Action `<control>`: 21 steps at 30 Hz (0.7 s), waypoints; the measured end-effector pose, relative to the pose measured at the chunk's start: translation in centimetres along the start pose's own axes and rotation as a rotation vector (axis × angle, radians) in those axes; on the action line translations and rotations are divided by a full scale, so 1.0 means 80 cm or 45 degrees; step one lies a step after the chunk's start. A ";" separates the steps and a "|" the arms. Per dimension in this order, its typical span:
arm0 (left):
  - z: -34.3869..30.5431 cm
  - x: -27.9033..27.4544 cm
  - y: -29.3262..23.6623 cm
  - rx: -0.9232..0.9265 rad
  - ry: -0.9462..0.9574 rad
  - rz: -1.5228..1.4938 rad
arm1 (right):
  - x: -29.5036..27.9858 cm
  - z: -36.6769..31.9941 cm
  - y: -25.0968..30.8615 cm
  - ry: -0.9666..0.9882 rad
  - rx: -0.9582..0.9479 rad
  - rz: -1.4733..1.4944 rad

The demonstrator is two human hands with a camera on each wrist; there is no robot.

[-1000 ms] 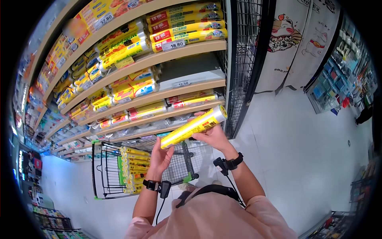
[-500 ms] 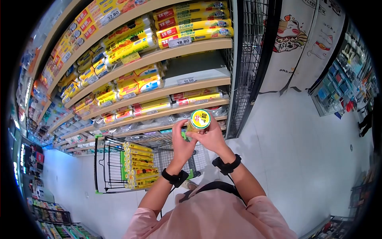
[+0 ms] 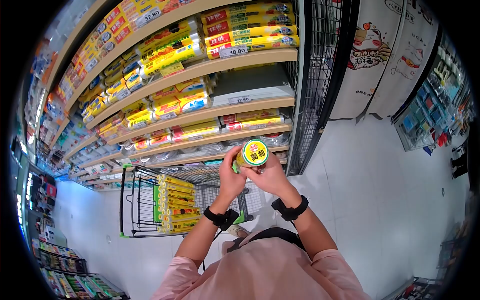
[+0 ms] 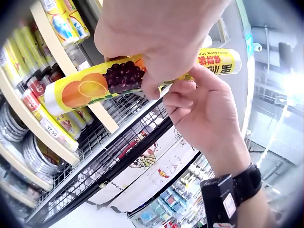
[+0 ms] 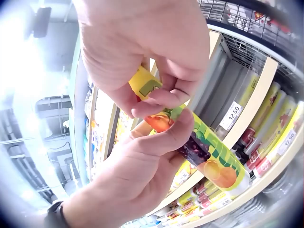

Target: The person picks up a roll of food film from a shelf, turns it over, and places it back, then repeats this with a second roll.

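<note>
Both hands hold a yellow roll of food bags [image 3: 255,153], its round green-rimmed end facing up at the head camera. My left hand [image 3: 232,176] grips it from the left and my right hand [image 3: 273,175] from the right, with the fingers meeting around its middle. In the left wrist view the printed side of the roll [image 4: 85,90] shows oranges and dark grapes. In the right wrist view, the left thumb presses on the roll [image 5: 216,161] close to the right hand's curled fingers. Part of the wrapper is hidden behind the hands.
A wire shopping cart [image 3: 215,197] stands at the left, with several similar yellow rolls [image 3: 177,205] stacked inside. Ahead rise shelves [image 3: 240,60] of boxed and rolled bags with price tags. A black mesh panel [image 3: 312,95] ends the shelving, and pale floor [image 3: 370,200] stretches to the right.
The roll, earlier held crosswise with its long side showing, has turned end-on to the head camera. Its end label has since rotated, and the left hand has come nearer the right.
</note>
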State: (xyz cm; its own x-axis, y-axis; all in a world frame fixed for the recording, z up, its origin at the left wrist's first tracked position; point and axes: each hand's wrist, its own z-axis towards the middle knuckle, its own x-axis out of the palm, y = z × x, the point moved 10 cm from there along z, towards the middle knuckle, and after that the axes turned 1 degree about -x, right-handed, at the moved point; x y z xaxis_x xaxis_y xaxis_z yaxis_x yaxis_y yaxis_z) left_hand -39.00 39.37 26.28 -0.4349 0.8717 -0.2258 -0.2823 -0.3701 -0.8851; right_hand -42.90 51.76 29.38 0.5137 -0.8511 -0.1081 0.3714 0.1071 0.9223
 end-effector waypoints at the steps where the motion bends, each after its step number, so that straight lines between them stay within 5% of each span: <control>1: -0.001 0.002 0.006 -0.060 -0.008 -0.191 | -0.001 -0.001 0.001 0.000 -0.001 0.014; 9: -0.003 -0.006 -0.012 -0.188 0.184 -0.555 | -0.019 -0.014 -0.007 0.060 -0.018 -0.059; 15: -0.005 -0.021 -0.014 -0.218 0.049 -0.833 | -0.002 -0.034 -0.036 0.285 0.097 -0.084; 19: -0.010 -0.031 -0.024 -0.278 -0.016 -1.017 | -0.006 -0.042 -0.047 0.198 0.104 0.311; 21: -0.014 -0.041 -0.023 -0.352 -0.074 -0.956 | -0.019 -0.041 -0.044 0.136 0.077 0.190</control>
State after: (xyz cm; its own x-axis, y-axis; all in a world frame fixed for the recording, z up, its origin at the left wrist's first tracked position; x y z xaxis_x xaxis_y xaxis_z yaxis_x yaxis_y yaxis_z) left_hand -36.12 37.52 28.22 -0.2588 0.8353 0.4851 -0.2986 0.4084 -0.8626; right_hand -42.47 54.39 25.09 0.6398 -0.7685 -0.0039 0.2391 0.1943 0.9514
